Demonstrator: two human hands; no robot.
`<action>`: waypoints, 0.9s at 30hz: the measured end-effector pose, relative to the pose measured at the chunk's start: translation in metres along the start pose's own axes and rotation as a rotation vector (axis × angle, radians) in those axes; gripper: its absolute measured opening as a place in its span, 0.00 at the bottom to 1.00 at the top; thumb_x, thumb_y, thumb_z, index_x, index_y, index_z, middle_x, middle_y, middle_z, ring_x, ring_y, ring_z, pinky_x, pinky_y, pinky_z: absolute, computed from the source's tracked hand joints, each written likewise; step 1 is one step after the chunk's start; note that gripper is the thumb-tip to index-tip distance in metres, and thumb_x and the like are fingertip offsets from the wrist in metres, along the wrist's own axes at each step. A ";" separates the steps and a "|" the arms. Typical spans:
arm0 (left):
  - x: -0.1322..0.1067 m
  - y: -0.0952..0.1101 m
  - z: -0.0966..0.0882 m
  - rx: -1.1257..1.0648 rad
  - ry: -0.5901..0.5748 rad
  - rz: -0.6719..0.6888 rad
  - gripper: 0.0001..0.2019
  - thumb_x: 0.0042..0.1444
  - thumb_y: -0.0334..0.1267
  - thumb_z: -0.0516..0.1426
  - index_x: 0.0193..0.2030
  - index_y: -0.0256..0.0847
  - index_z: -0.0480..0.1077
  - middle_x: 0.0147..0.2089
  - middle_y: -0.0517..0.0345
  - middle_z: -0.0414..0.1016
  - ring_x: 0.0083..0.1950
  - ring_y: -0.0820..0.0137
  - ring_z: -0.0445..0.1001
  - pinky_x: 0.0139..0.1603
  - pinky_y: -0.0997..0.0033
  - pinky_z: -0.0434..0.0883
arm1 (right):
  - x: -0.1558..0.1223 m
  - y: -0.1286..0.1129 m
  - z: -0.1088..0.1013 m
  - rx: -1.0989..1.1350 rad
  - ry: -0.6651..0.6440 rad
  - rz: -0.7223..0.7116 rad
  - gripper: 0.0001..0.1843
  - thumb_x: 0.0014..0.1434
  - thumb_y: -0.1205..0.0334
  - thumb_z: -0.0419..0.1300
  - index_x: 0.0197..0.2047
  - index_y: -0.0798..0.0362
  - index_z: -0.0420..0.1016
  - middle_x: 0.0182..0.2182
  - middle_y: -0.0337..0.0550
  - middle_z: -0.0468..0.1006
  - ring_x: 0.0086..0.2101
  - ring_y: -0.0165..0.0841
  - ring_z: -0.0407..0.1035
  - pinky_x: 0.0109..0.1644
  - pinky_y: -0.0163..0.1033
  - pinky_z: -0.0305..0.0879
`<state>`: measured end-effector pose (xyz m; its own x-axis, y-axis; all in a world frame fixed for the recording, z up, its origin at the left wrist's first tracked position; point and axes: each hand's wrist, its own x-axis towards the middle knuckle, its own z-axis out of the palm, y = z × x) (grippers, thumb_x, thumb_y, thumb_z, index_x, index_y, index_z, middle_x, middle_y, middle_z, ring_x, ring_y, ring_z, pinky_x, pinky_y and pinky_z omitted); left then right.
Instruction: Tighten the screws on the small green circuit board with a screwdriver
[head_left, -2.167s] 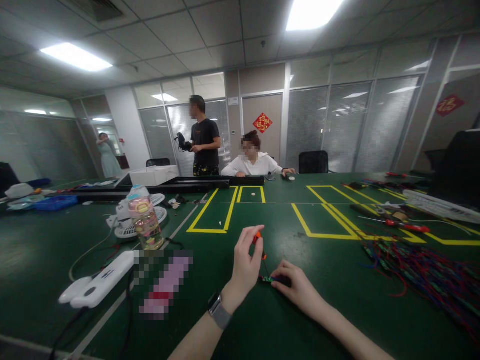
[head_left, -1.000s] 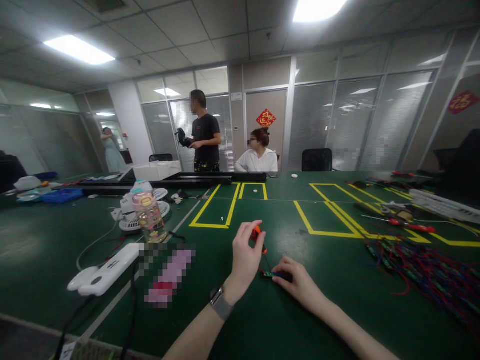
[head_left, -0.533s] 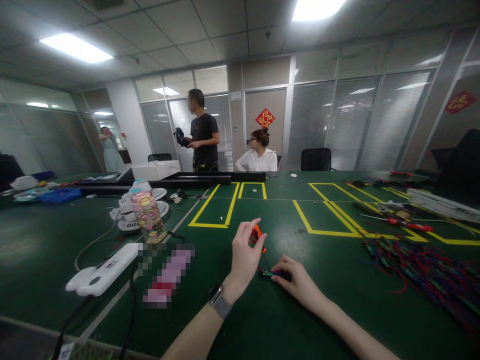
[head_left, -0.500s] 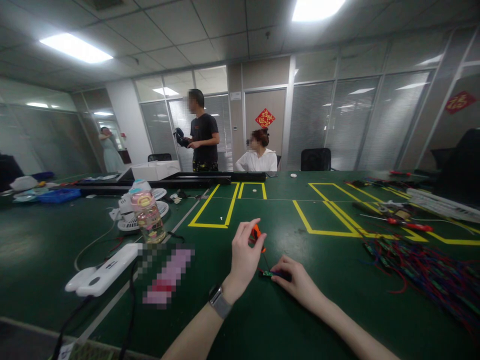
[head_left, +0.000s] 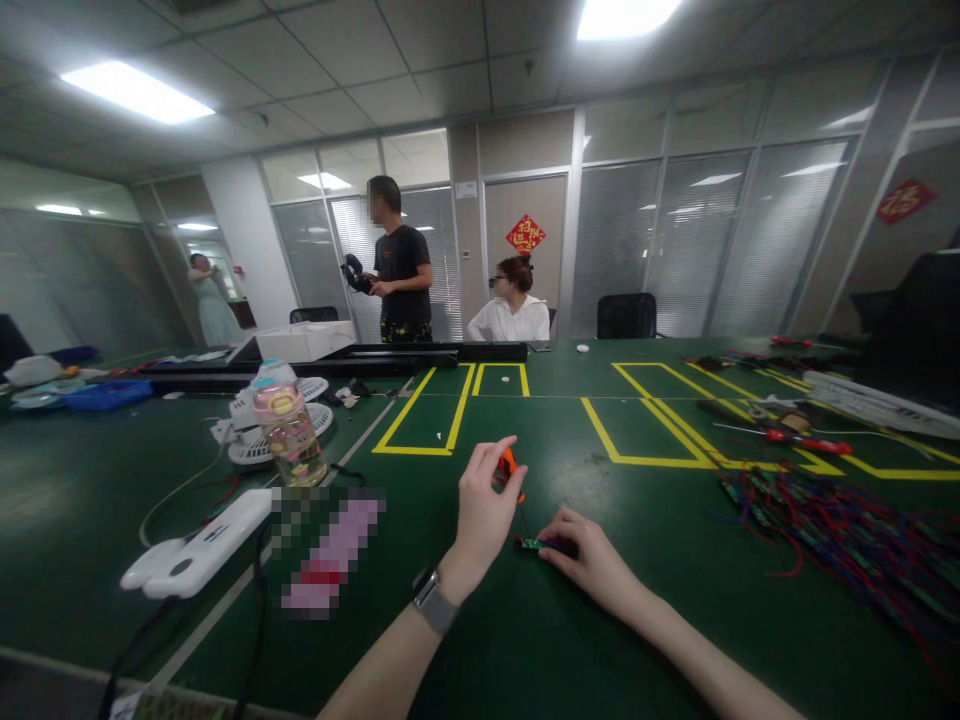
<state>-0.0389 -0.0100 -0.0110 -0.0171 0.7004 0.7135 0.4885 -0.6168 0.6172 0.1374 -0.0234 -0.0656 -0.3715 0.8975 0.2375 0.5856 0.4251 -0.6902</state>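
My left hand [head_left: 484,492], with a watch on its wrist, is closed round the orange handle of a screwdriver [head_left: 508,464]. The thin shaft slants down to a small green circuit board [head_left: 528,544] on the table. Whether the tip sits in a screw or terminal is too small to tell. My right hand [head_left: 576,548] pinches the right end of this board between thumb and fingers, low over the green surface. Dark wires beside the board are partly hidden by that hand.
A heap of circuit boards with red and blue wires [head_left: 840,540] lies on the right, below a red-handled screwdriver [head_left: 806,441]. On the left stand a drink bottle [head_left: 291,440], white fans [head_left: 279,400] and a white device [head_left: 214,545]. Two people [head_left: 510,315] are across the table.
The whole view has shifted slightly. My left hand keeps its grip on the screwdriver over the board, and my right hand still pinches the board; little else differs.
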 end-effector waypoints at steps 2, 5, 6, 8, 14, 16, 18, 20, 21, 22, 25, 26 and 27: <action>0.000 0.000 0.001 0.006 0.006 0.014 0.17 0.59 0.33 0.58 0.55 0.46 0.69 0.45 0.56 0.70 0.41 0.70 0.74 0.37 0.72 0.76 | 0.000 0.001 0.001 0.002 0.009 -0.004 0.07 0.57 0.67 0.61 0.37 0.54 0.81 0.36 0.43 0.73 0.36 0.35 0.70 0.41 0.37 0.66; -0.001 0.001 0.001 0.015 0.030 0.037 0.17 0.60 0.33 0.58 0.56 0.46 0.69 0.45 0.56 0.71 0.42 0.69 0.74 0.40 0.71 0.76 | 0.001 0.002 0.001 -0.002 0.008 -0.013 0.06 0.57 0.67 0.61 0.37 0.54 0.81 0.35 0.43 0.73 0.36 0.35 0.70 0.41 0.37 0.66; -0.001 0.001 0.001 0.011 0.040 0.045 0.17 0.60 0.33 0.58 0.55 0.46 0.69 0.45 0.57 0.71 0.42 0.69 0.74 0.40 0.71 0.76 | 0.002 0.002 0.001 -0.004 0.005 -0.014 0.06 0.57 0.67 0.61 0.37 0.54 0.81 0.35 0.43 0.73 0.36 0.34 0.70 0.41 0.37 0.66; -0.002 0.002 0.000 -0.001 0.040 0.056 0.17 0.59 0.33 0.58 0.55 0.46 0.69 0.45 0.57 0.70 0.43 0.69 0.74 0.40 0.72 0.76 | 0.002 0.001 0.001 -0.004 0.002 -0.012 0.06 0.57 0.68 0.61 0.37 0.54 0.81 0.35 0.43 0.73 0.36 0.35 0.70 0.40 0.37 0.66; -0.002 0.002 0.000 -0.015 -0.007 0.048 0.17 0.60 0.33 0.58 0.55 0.46 0.69 0.45 0.56 0.70 0.42 0.69 0.73 0.40 0.71 0.76 | 0.002 0.001 0.001 -0.006 0.009 -0.012 0.06 0.57 0.67 0.62 0.37 0.54 0.81 0.35 0.43 0.73 0.35 0.35 0.69 0.40 0.37 0.65; -0.001 0.002 0.000 -0.020 -0.003 0.049 0.17 0.60 0.33 0.58 0.55 0.47 0.69 0.45 0.56 0.70 0.42 0.69 0.73 0.40 0.71 0.77 | 0.001 0.001 0.001 -0.008 0.007 -0.010 0.06 0.57 0.67 0.61 0.37 0.53 0.81 0.35 0.43 0.73 0.35 0.34 0.69 0.39 0.36 0.65; -0.001 0.002 0.000 -0.025 0.011 0.049 0.17 0.59 0.33 0.58 0.55 0.47 0.69 0.45 0.57 0.70 0.42 0.69 0.73 0.40 0.71 0.77 | 0.001 0.001 0.001 -0.013 0.006 -0.003 0.06 0.57 0.67 0.62 0.37 0.53 0.81 0.35 0.42 0.73 0.35 0.34 0.69 0.39 0.36 0.65; -0.001 0.003 -0.001 -0.029 0.019 0.047 0.17 0.60 0.33 0.58 0.55 0.47 0.69 0.45 0.57 0.69 0.43 0.69 0.73 0.40 0.71 0.77 | 0.001 0.001 0.001 -0.017 0.006 -0.001 0.06 0.57 0.67 0.62 0.37 0.53 0.81 0.35 0.42 0.73 0.35 0.34 0.70 0.39 0.36 0.65; -0.001 0.003 -0.001 -0.030 0.019 0.048 0.17 0.59 0.33 0.58 0.55 0.47 0.69 0.45 0.57 0.69 0.43 0.69 0.73 0.40 0.71 0.77 | 0.001 0.001 0.001 -0.015 0.008 0.000 0.06 0.57 0.68 0.62 0.37 0.53 0.81 0.35 0.42 0.73 0.35 0.34 0.70 0.39 0.36 0.65; -0.002 0.004 -0.001 -0.030 0.017 0.048 0.17 0.60 0.33 0.58 0.55 0.47 0.69 0.45 0.57 0.69 0.43 0.69 0.73 0.40 0.71 0.77 | 0.001 0.001 0.001 -0.013 0.010 -0.001 0.06 0.57 0.68 0.62 0.37 0.53 0.81 0.35 0.43 0.73 0.35 0.34 0.70 0.39 0.36 0.65; -0.002 0.004 -0.002 -0.032 0.005 0.051 0.17 0.60 0.33 0.58 0.55 0.47 0.68 0.46 0.57 0.70 0.43 0.69 0.73 0.39 0.72 0.77 | 0.001 0.000 0.000 -0.006 0.005 -0.004 0.06 0.57 0.68 0.62 0.37 0.54 0.81 0.35 0.43 0.73 0.35 0.34 0.70 0.40 0.36 0.65; -0.002 0.004 -0.002 -0.030 0.004 0.053 0.17 0.60 0.33 0.58 0.56 0.46 0.68 0.46 0.57 0.70 0.43 0.69 0.74 0.39 0.72 0.77 | 0.001 0.000 0.000 -0.003 0.004 -0.004 0.06 0.57 0.68 0.62 0.37 0.54 0.81 0.35 0.43 0.73 0.35 0.34 0.70 0.40 0.36 0.65; -0.002 0.004 -0.003 -0.026 0.004 0.055 0.17 0.60 0.33 0.58 0.56 0.46 0.68 0.46 0.57 0.70 0.43 0.69 0.74 0.39 0.72 0.77 | 0.001 0.000 0.000 -0.002 0.004 -0.002 0.06 0.57 0.68 0.62 0.37 0.54 0.81 0.35 0.43 0.73 0.35 0.34 0.70 0.40 0.36 0.65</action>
<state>-0.0392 -0.0150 -0.0093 0.0062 0.6636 0.7481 0.4656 -0.6640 0.5851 0.1374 -0.0226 -0.0652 -0.3700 0.8970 0.2420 0.5863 0.4275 -0.6881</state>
